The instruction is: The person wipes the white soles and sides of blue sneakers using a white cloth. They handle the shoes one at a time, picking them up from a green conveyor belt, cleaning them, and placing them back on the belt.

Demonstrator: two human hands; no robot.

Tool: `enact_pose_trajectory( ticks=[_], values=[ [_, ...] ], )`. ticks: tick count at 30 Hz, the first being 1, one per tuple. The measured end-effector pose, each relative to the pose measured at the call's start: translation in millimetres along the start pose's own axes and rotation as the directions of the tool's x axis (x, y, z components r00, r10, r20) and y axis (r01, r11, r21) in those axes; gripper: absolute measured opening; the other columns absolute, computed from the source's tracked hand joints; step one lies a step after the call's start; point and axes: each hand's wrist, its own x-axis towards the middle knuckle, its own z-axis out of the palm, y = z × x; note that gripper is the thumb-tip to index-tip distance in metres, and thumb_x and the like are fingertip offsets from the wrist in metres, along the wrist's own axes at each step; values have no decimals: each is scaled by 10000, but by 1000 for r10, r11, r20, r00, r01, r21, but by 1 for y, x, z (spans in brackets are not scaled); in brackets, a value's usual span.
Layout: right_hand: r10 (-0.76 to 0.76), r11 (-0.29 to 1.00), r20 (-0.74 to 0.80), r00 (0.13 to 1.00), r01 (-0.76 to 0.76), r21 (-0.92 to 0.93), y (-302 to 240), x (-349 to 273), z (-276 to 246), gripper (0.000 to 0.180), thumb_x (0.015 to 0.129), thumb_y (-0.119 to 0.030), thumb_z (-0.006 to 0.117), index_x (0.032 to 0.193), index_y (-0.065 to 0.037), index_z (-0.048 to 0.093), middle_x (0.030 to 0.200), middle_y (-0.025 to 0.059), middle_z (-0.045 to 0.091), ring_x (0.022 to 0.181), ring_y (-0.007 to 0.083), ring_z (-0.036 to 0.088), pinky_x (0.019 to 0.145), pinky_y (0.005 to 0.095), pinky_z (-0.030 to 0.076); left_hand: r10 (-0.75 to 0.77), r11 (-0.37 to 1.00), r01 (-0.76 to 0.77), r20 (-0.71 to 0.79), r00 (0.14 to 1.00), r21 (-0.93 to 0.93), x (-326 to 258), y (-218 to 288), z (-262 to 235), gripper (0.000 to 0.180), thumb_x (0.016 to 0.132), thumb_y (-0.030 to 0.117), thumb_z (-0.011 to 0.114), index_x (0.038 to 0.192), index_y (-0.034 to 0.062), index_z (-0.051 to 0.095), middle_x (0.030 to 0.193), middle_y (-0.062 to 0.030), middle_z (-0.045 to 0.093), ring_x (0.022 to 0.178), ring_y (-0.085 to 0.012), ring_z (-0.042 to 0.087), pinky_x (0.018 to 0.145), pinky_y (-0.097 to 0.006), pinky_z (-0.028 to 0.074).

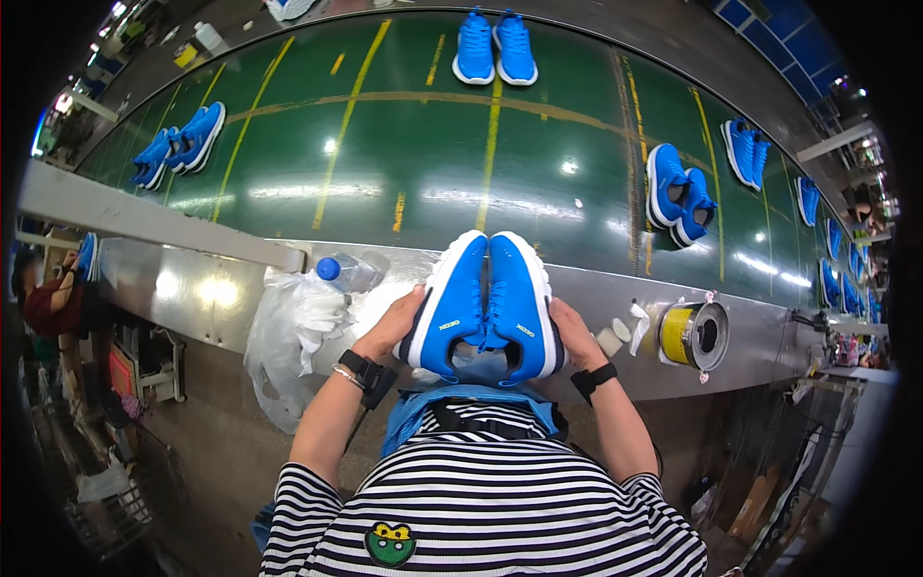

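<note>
You have one blue pair at the centre of the frame, toes toward the top and heels toward you. Your left hand (394, 325) is closed around the outer side of the left shoe (457, 298), and your right hand (574, 337) is closed around the outer side of the right shoe (517, 298); the two shoes stand side by side over the metal ledge (601, 288). Whether the soles rest on it, you can't tell from here.

As far as shows, the making looks well along: white soles are on both uppers and laces are in place. Any work left on this pair can't be read from this view; it is in your grip and not on the belt (279, 163). Similar pairs lie there: a pair (474, 48) at upper centre, a pair (197, 139) at upper left, a pair (665, 188) right of centre, and more shoes (808, 200) toward the right rim. Whether those have been through your hands can't be told.

Left of your hands lie a bottle (358, 276) and a plastic bag (279, 356); to the right, small white pieces (610, 340) and a yellow can (678, 334).
</note>
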Motion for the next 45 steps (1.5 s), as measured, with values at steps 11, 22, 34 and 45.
enact_pose_trajectory(
  ticks=[11, 22, 34, 45],
  values=[
    [-453, 771, -262, 852, 227, -595, 23, 3, 12, 373, 816, -280, 574, 1093, -31, 547, 994, 163, 561, 965, 270, 518, 798, 335, 426, 379, 877, -290, -179, 908, 384, 17, -32, 17, 526, 923, 404, 250, 1203, -2, 432, 894, -191, 617, 818, -284, 595, 770, -366, 433],
    [-565, 721, -763, 314, -263, -642, 49, -35, -118, 268, 757, -128, 607, 1015, -61, 581, 872, 132, 524, 877, 290, 514, 795, 360, 411, 229, 942, -175, -166, 959, 286, 24, -59, 3, 564, 937, 417, 253, 1273, -20, 375, 1214, -191, 477, 1141, -256, 443, 966, -314, 311],
    [-478, 878, -655, 585, 326, -350, -11, -61, -89, 137, 798, 19, 482, 875, -14, 591, 892, 35, 543, 821, 126, 524, 727, 237, 428, 182, 945, -89, -281, 942, 316, 6, -34, 17, 581, 924, 442, 285, 1247, -26, 401, 1189, -220, 490, 1126, -286, 458, 967, -310, 320],
    [-513, 683, 168, 842, 518, -515, -67, -24, 130, 96, 749, 20, 557, 836, -18, 570, 803, 96, 560, 680, 185, 554, 618, 273, 445, -86, 876, 83, 14, 996, -475, -53, -25, 30, 533, 951, 391, 219, 1271, -16, 348, 1187, -134, 483, 1049, -186, 487, 916, -284, 377]
  ],
)
